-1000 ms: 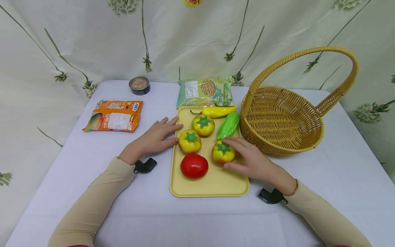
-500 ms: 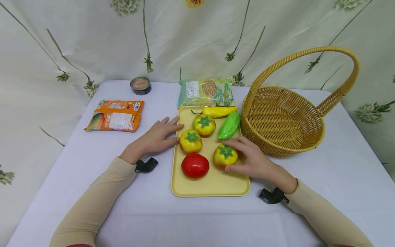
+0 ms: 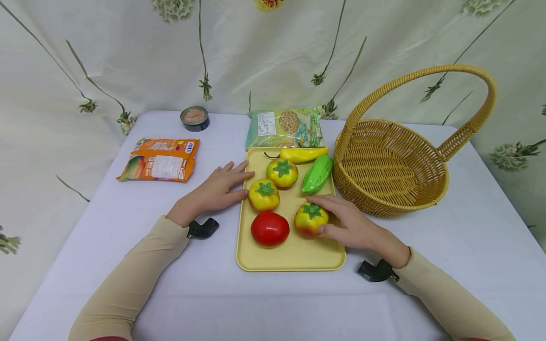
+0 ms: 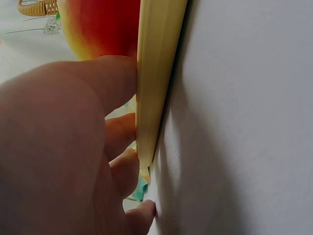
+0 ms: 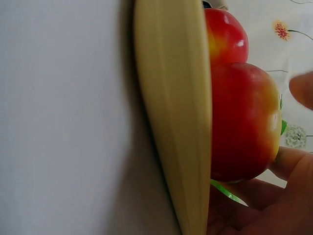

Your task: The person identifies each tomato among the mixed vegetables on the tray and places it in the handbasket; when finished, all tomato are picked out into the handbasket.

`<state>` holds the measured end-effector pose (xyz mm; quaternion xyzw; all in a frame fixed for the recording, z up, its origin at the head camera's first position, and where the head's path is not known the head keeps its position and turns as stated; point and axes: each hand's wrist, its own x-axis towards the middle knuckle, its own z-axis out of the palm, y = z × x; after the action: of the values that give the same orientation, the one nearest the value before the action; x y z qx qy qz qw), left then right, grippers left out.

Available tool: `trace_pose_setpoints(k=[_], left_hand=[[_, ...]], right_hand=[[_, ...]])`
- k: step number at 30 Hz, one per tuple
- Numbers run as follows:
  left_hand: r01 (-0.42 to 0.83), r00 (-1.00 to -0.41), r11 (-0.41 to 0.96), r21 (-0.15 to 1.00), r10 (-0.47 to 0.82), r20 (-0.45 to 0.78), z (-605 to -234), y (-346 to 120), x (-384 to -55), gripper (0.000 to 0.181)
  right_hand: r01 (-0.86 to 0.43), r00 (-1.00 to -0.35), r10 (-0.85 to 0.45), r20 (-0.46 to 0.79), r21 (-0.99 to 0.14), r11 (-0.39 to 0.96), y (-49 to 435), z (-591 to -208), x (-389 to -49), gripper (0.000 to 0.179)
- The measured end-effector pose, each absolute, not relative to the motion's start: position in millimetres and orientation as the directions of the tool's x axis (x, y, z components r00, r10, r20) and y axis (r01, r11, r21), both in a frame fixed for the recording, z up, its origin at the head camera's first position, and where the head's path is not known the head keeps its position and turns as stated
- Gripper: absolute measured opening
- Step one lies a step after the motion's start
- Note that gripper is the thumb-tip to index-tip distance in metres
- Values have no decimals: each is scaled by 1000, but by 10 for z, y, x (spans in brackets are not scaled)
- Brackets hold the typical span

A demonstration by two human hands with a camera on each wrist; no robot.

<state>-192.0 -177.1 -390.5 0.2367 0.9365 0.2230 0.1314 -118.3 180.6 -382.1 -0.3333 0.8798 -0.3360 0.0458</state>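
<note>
your right hand point(image 3: 351, 225) was curved around the right side of the fruit point(image 3: 310, 220), which sat upright on the tray point(image 3: 294, 259) between your hands; its fingers bent only softly about it, and in the right wrist view the thumb stood off the skin, so a firm hold did not show. your left hand point(image 3: 216, 189) lay with fingers spread and nearly straight at the tray's left rim, gripping nothing. handling the fruit well seemed to call for light, even contact, thumb and fingers closing or parting together, lest it roll toward the red fruit point(image 3: 270, 229) between your hands, with your left hand steadying the rim. the fruit looked hard, glossy and likely slick: squat, round, yellow shading to red below, with a green star of leaves on top. the red fruit was smooth, broad and shiny. just past your right fingertips lay the green pepper point(image 3: 317, 174), glossy and tapered. the basket point(image 3: 356, 195), just beyond your right hand, was woven, with a tall wrapped handle; the tray was pale yellow, round-cornered and shallow.
</note>
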Motion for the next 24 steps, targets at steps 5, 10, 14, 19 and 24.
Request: trace_pose_setpoints(k=[5, 10, 14, 19, 24], left_hand=[[382, -854, 788, 482, 501, -142, -3904, -1768, -1917, 58], [378, -855, 790, 483, 498, -146, -3897, -1767, -1914, 58], [379, -853, 789, 483, 500, -148, -3890, -1762, -1917, 59], [377, -854, 791, 481, 498, -149, -3886, -1759, -1918, 59], [373, -858, 793, 481, 492, -147, -3887, -1757, -1911, 59]], right_hand=[[-552, -773, -614, 159, -646, 528, 1804, -3826, -1183, 55], [-566, -770, -609, 188, -642, 517, 1799, -3836, -1190, 57], [-564, -769, -611, 187, -649, 511, 1800, -3840, -1190, 57], [-541, -780, -605, 157, -656, 527, 1791, -3839, -1192, 57], [-486, -790, -606, 94, -699, 525, 1779, -3828, -1188, 62]])
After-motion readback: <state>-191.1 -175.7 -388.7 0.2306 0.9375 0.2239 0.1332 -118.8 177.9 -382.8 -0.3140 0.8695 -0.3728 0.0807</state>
